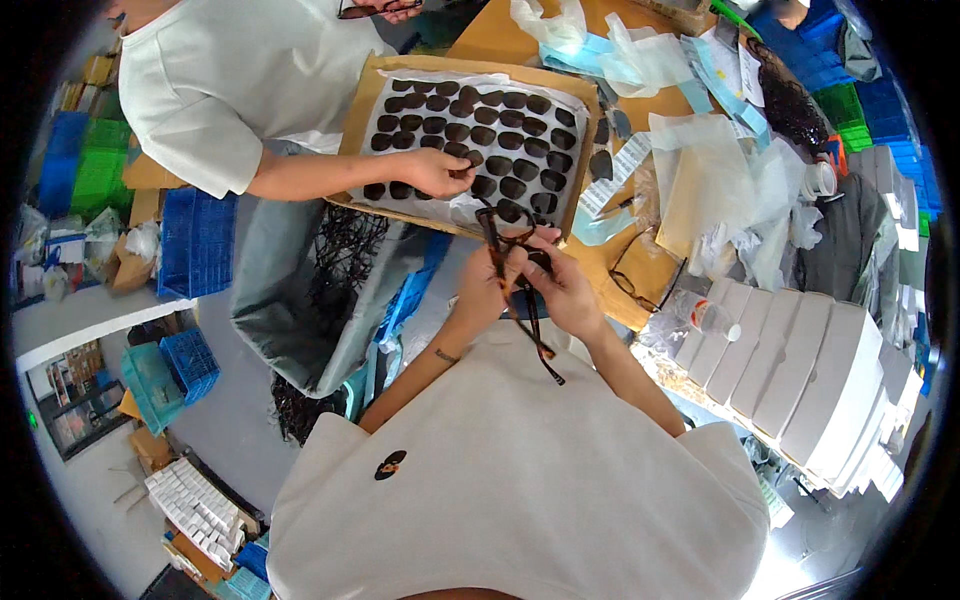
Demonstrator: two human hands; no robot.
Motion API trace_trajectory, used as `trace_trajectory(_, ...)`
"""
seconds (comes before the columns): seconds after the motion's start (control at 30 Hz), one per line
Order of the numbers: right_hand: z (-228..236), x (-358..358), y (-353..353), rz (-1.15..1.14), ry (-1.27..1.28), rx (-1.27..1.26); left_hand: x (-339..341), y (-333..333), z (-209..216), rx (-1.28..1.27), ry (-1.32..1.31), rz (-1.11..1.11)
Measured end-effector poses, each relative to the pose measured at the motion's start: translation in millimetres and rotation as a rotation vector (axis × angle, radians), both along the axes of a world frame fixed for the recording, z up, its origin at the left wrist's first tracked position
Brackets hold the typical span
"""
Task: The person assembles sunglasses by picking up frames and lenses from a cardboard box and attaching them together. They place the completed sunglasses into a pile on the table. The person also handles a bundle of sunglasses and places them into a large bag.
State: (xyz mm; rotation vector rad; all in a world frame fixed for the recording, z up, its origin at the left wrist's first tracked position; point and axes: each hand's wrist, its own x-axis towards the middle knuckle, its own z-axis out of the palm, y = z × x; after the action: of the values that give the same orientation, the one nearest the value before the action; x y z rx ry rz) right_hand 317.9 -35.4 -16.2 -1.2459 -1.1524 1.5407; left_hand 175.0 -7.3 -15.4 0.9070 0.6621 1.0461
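Note:
My left hand [484,284] and my right hand [568,290] meet at the near edge of a cardboard box [352,130]. Between them is a brown tortoiseshell glasses frame [497,240], its temples pointing up and down toward my shirt. The fingers of both hands are closed on it. A dark lens [540,260] shows by my right fingers; whether it sits in the rim is hidden. Rows of dark sunglass lenses [513,188] lie on white paper in the box. From the left, another person's hand [445,173] reaches in and touches a lens.
Right of the box, another glasses frame [628,285] and a clear plastic bottle [710,317] lie beside plastic bags [700,170]. White boxes [790,350] line the right. Left below, a grey fabric-lined bin [285,300] holds many dark frames. Blue crates [197,240] stand farther left.

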Motion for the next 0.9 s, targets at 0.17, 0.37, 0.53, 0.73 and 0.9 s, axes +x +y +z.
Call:
trace_trajectory(0.17,-6.6,-16.0,-3.9,-0.14,0.046,-0.018,10.0,-14.2,-18.3,0.148,0.275,0.195)
trace_trajectory(0.37,5.3,-22.1,8.6,-0.126,0.087,-0.169,7.4,-13.2,-11.6,0.125,0.412,0.281)
trace_trajectory(0.53,-15.4,-23.4,14.1,-0.06,0.068,0.036,10.0,-14.6,-15.1,0.226,0.56,0.385)
trace_trajectory(0.73,0.9,-28.6,36.9,0.026,0.096,0.088,7.7,-10.6,-25.1,0.184,0.321,0.462)
trace_trajectory(0.9,5.1,-17.2,51.8,0.084,0.591,-0.178,-10.3,0.6,-13.9,0.083,0.141,0.556)
